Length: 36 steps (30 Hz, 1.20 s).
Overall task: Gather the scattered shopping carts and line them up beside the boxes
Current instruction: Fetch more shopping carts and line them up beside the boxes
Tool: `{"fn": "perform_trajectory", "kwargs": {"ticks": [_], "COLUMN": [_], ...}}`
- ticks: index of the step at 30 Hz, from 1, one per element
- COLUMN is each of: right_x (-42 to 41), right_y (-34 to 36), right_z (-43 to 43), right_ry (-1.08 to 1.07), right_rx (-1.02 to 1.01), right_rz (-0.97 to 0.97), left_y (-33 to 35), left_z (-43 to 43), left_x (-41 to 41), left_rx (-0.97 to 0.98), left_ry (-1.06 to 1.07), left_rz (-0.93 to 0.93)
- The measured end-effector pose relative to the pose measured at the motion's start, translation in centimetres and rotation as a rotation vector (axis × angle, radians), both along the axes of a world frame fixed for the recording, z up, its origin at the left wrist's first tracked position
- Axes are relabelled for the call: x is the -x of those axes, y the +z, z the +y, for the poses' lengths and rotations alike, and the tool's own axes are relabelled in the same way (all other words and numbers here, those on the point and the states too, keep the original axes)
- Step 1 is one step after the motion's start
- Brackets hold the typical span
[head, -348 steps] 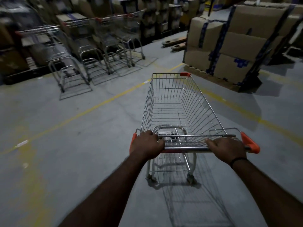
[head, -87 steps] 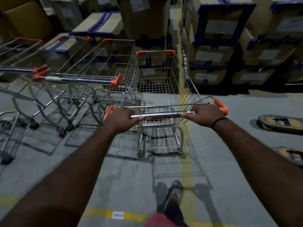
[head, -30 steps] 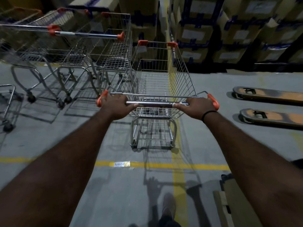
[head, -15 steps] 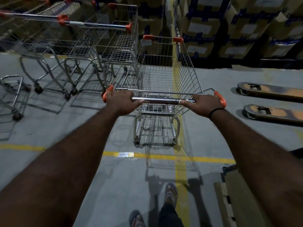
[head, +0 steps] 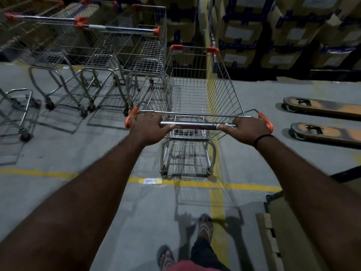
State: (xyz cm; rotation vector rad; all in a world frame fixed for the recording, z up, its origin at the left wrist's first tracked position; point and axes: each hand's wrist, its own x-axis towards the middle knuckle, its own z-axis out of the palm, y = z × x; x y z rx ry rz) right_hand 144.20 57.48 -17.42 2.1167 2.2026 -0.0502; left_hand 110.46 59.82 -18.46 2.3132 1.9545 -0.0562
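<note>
My left hand (head: 145, 127) and right hand (head: 249, 130) clench the cart's handle bar (head: 197, 125); its left edge sits just beside the parked carts (head: 125, 45), open floor (head: 259, 98) right.

Parked carts (head: 109, 61) left, boxes (head: 273, 34) ahead, pallet-jack forks (head: 322, 118) right — bare floor (head: 48, 192) behind.

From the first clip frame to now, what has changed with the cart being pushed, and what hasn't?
The cart was wheeled from the open floor across to the stacked boxes and now stands beside the parked carts, at the right end of their row. In the last second it eased back slightly. Unchanged: left hand and right hand grip the handle; basket empty.
</note>
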Motion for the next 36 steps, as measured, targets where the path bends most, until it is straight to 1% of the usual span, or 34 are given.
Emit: {"fn": "perform_trajectory", "kwargs": {"ticks": [13, 21, 29, 36], "right_x": [0.8, 1.5, 1.7, 1.8], "right_y": [-0.6, -0.6, -0.1, -0.2], "right_z": [-3.3, -4.9, -6.1, -6.4], "right_ry": [0.009, -0.013, -0.025, -0.024], "right_rx": [-0.030, -0.014, -0.011, -0.008], "right_rz": [0.008, 0.019, 0.017, 0.014], "left_y": [-0.6, 0.0, -0.6, -0.1], "left_z": [-3.0, -4.7, -5.2, -6.1], "left_x": [1.1, 1.5, 1.9, 1.8], "left_rx": [0.014, -0.024, -0.010, 0.002], "left_ry": [0.015, 0.004, -0.005, 0.008], "left_rz": [-0.032, -0.064, -0.039, -0.054]}}
